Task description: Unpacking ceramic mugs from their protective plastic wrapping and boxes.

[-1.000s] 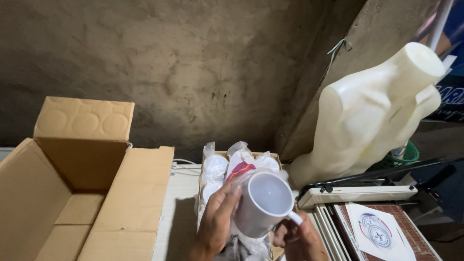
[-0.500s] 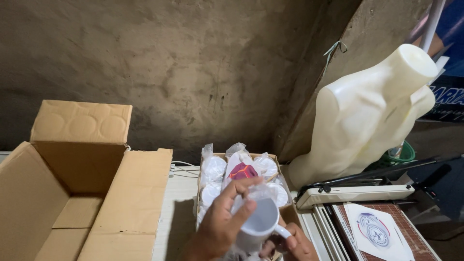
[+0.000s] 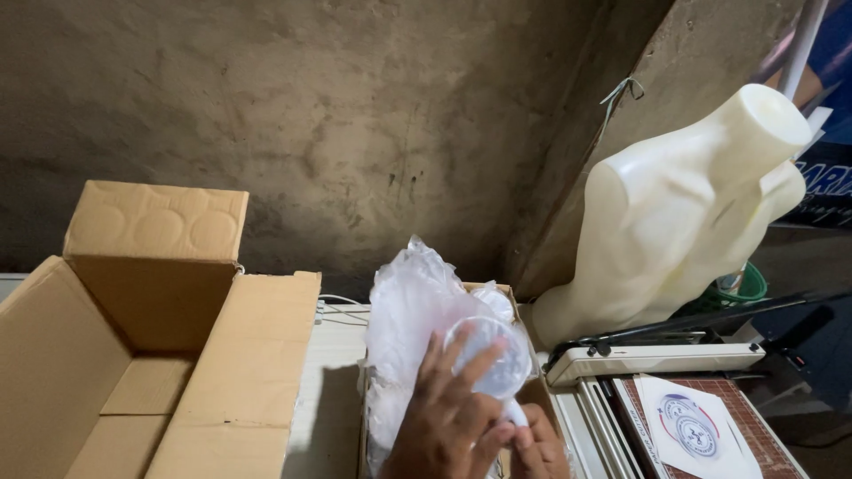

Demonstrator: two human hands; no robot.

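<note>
My left hand (image 3: 448, 417) grips a white mug (image 3: 490, 355) wrapped in a clear plastic bag (image 3: 410, 310), fingers spread over its side. My right hand (image 3: 532, 448) is low in the frame, pinching the mug's handle. The bag billows up above a small cardboard box (image 3: 497, 293) and hides most of what lies in it.
A large open cardboard box (image 3: 151, 355) stands at the left. A cream mannequin torso (image 3: 683, 204) leans at the right, above a paper trimmer (image 3: 657, 359) with a printed sheet (image 3: 688, 426) on it. A rough concrete wall (image 3: 355, 115) is behind.
The bare white mug has been lowered and is now covered by the clear plastic bag, which hides the mugs in the small box. The view has shifted slightly.
</note>
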